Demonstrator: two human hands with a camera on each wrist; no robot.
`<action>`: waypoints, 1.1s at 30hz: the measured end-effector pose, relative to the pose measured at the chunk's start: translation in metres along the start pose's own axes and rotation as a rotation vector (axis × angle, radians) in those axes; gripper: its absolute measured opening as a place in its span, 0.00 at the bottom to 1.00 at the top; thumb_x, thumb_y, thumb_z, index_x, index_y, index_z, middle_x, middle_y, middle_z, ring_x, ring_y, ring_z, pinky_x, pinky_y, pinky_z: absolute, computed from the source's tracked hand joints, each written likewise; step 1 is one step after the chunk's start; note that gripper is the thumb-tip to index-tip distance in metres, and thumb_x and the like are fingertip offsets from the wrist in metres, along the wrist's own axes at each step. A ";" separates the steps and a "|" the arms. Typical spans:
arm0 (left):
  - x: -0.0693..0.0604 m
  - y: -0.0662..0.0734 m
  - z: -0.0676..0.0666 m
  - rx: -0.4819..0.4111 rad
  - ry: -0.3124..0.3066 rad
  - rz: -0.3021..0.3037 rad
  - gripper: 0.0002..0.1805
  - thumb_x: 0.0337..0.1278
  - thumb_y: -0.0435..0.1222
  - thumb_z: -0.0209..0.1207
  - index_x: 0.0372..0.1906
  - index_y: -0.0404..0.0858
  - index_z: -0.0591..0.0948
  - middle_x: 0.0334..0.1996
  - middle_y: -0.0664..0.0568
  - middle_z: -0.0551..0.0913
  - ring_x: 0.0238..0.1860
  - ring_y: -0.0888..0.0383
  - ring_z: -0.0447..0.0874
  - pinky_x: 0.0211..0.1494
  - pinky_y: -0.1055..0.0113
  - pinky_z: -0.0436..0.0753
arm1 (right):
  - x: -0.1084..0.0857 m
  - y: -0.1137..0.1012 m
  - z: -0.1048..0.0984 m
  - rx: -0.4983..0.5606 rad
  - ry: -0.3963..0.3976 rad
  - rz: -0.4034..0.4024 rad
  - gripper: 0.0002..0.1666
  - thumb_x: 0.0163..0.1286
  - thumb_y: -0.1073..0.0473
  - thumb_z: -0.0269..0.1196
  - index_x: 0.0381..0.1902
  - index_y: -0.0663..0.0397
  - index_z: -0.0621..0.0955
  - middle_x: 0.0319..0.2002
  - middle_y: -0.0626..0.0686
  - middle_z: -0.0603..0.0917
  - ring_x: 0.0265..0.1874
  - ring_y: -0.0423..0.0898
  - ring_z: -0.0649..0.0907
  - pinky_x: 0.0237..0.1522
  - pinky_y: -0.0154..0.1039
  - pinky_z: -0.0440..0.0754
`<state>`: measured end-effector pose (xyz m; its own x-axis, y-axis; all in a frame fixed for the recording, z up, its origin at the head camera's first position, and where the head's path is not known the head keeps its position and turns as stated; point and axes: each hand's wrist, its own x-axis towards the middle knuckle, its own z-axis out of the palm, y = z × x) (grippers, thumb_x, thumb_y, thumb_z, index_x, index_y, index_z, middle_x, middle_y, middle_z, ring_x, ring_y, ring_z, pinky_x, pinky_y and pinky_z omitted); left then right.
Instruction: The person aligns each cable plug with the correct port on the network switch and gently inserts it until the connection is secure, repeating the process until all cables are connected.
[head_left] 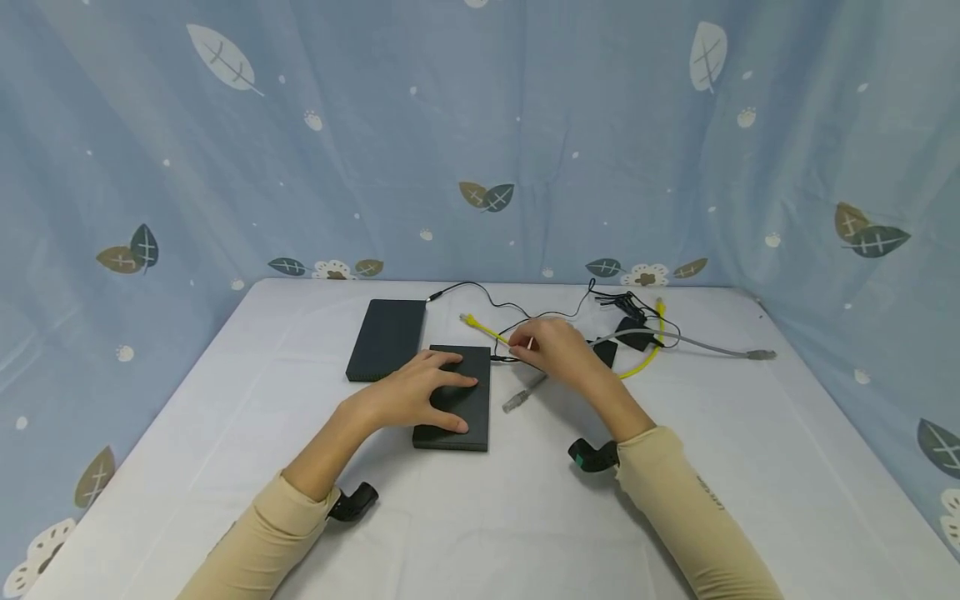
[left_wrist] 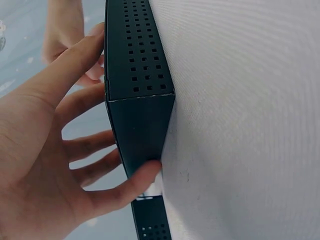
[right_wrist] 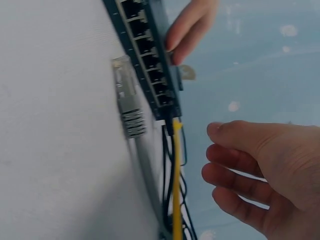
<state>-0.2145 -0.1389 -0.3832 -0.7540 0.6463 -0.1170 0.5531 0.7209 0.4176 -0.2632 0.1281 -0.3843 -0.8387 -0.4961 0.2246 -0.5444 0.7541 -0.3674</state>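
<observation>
We find the nearer black box (head_left: 477, 408) on the desk (head_left: 525, 525), directly beneath the left hand (head_left: 418, 387). That hand's fingers are spread over the top, one reaching down a side wall; no closed grip is noted. The right hand (head_left: 558, 350) hangs just off the ported side, fingers loosely bent, with nothing between them in the right wrist view.

We judge the casing stiff, flat and fairly light, probably metal; its smooth faces may slide if merely pushed. We recommend holding it across both long edges, clear of the row of ports facing the right hand, which we rate delicate.

The gray plug (right_wrist: 130, 107) lies on the near side of the right hand. Its lead looks springy; we advise pinching the plug body and sparing the latch. The yellow cable (right_wrist: 176, 190) passes near the right fingertips and should handle likewise. The thin black cords (right_wrist: 166, 175) beside it appear limp; a snag could drag the box. A second black box (head_left: 388, 333) lies beyond the left hand, untouched.
</observation>
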 end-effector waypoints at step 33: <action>0.002 -0.001 0.006 0.013 0.025 0.004 0.37 0.47 0.61 0.68 0.65 0.55 0.77 0.74 0.46 0.62 0.74 0.44 0.57 0.71 0.42 0.65 | -0.020 -0.002 -0.025 -0.013 -0.038 -0.040 0.10 0.67 0.54 0.66 0.43 0.51 0.87 0.32 0.44 0.86 0.30 0.36 0.82 0.32 0.33 0.80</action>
<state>-0.2149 -0.1372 -0.3890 -0.7606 0.6426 -0.0926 0.5605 0.7218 0.4060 -0.2456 0.1474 -0.3661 -0.8152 -0.5420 0.2043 -0.5780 0.7385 -0.3471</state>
